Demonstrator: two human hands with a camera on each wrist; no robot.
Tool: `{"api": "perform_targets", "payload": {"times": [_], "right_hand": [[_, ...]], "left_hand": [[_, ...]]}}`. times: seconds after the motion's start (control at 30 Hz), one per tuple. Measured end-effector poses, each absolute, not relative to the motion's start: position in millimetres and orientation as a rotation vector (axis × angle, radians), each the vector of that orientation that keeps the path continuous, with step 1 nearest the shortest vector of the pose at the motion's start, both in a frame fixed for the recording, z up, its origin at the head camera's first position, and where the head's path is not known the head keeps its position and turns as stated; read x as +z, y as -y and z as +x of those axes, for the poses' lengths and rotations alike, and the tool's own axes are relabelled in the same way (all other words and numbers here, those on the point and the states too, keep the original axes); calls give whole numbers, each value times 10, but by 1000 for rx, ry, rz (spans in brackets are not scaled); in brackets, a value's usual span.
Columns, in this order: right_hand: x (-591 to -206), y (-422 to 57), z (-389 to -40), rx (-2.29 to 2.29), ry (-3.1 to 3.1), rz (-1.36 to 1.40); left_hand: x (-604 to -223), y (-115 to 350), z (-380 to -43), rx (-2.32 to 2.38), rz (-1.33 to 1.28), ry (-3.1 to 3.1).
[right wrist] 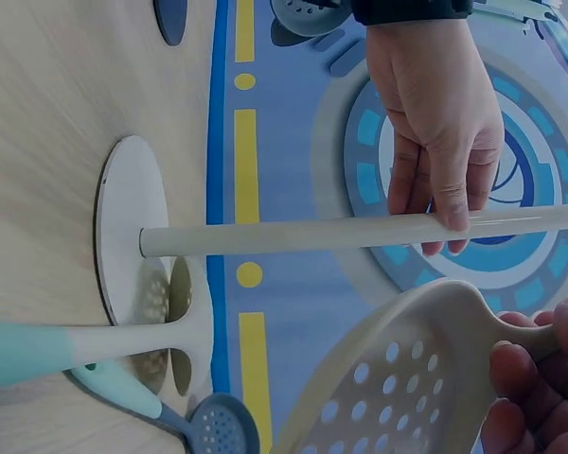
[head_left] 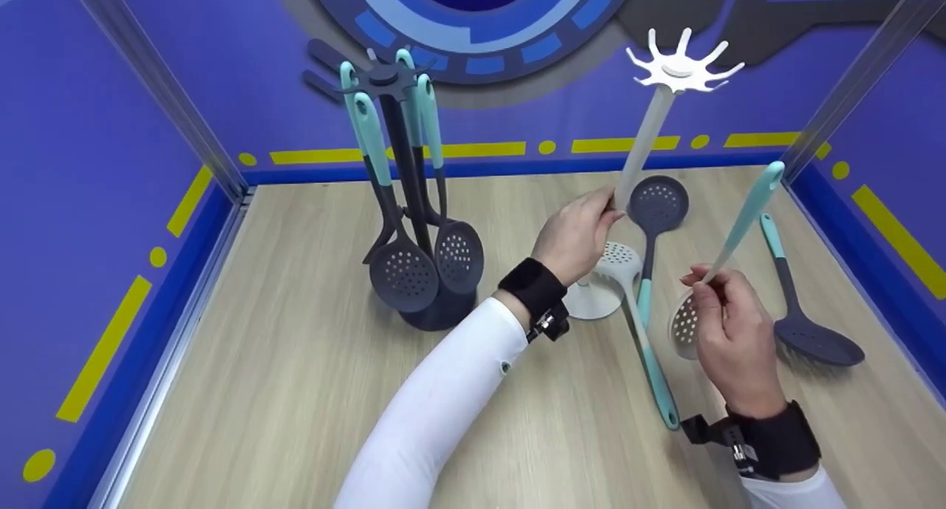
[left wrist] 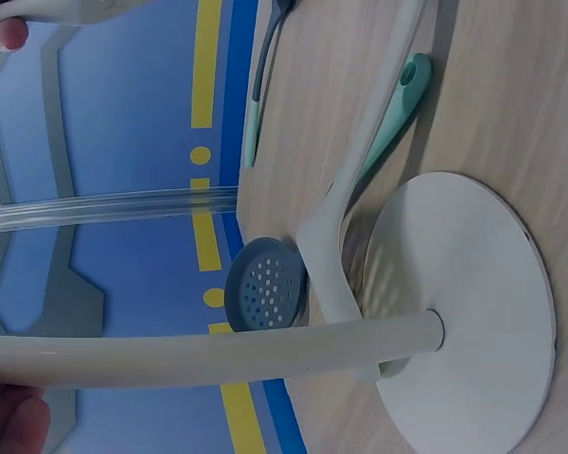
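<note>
Skimmer (head_left: 734, 236), bowl (head_left: 683, 328) partly behind right grip (head_left: 739, 339)

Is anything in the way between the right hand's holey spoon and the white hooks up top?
Nothing visible stands between the holey spoon and those hooks; the left hand grips the white pole, but lower down.

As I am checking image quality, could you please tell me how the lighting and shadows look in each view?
Head view: bright, with the white rack clearly lit; left wrist view: dimmer, with a dappled patch on the base, shadow or reflection, I cannot tell; right wrist view: also dim, similar dappling on that base.
</note>
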State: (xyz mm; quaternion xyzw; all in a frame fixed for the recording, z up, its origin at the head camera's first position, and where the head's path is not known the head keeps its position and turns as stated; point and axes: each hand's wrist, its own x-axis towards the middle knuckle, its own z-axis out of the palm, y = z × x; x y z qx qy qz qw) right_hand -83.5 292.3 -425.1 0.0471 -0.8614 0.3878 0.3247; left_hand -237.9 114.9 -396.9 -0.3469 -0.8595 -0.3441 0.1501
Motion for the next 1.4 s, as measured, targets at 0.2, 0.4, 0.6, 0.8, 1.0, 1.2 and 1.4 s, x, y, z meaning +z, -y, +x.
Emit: {"api": "perform_targets", "payload": {"times": [0.2, 0.4, 0.6, 0.8, 1.0, 1.2, 1.4], "right_hand": [[-4217, -2880, -890, 1009, 2248, 140], [-4183, -2869, -939, 991, 2248, 152], [-4114, -2815, -1008, 979, 2265, 154], [-3991, -2700, -1052, 964, 2254, 161], [-3833, -2588, -1051, 966, 2233, 185], [-3745, -2541, -1040, 969, 2245, 190], [-3766, -2532, -1047, 939, 2277, 184]], "left_hand": [[-3953, -1093, -2407, -1029, -963, 2460], [-3914, -1001, -2451, -1063, -942, 2421], [-3892, -887, -2466, -1084, -892, 2394], [-3921, -814, -2433, -1121, -872, 2378], [-3965, -778, -2385, -1127, -874, 2357], [-4011, -773, -2352, -1153, -877, 2355], [-4092, -757, -2368, -1230, -874, 2312]]}}
